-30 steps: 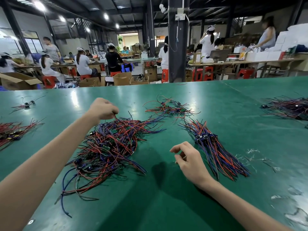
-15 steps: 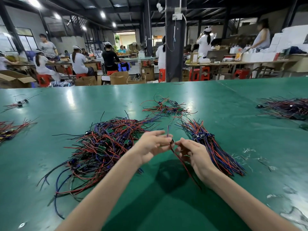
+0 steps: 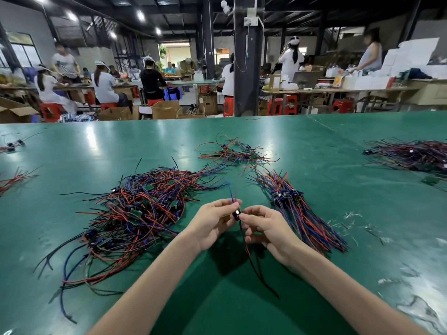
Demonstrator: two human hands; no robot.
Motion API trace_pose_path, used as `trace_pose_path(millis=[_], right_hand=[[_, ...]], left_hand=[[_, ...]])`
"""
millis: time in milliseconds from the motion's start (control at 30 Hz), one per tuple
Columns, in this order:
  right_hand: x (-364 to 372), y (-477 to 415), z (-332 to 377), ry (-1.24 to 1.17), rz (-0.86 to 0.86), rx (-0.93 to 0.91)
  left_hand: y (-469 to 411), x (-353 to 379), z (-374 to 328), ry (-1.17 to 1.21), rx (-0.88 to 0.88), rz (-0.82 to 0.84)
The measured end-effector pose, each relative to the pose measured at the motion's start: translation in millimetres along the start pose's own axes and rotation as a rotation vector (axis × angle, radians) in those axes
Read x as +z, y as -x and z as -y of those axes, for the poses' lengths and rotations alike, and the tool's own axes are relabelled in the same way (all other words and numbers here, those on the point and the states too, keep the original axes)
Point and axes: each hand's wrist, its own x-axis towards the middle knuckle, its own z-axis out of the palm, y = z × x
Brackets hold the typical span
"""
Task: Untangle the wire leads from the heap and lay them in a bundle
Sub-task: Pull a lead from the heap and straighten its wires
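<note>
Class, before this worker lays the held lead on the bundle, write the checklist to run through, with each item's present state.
1. Lead gripped: ok. The left hand and right hand both pinch the wire lead near its middle.
2. Tail free of the heap: ok. It hangs below the hands, apart from the heap.
3. Upper ends free of the heap: cannot tell. They rise close to its outlying strands.
4. Bundle ready to receive: ok. It lies on the table just right of the right hand.
</note>
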Motion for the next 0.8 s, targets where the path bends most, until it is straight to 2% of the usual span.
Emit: trace_pose_path(millis=[333,800], right_hand=[[0.2,0.7,-5.1,0.138,0.011,-0.03],[3.6,-0.9,-2.7,0.163,0.016,-0.011]], left_hand=[[-2.1,-7.5,11.6,-0.123,0.037,-0.016],[-9.9,-7.0,16.6,-0.045,0.14,0.02]])
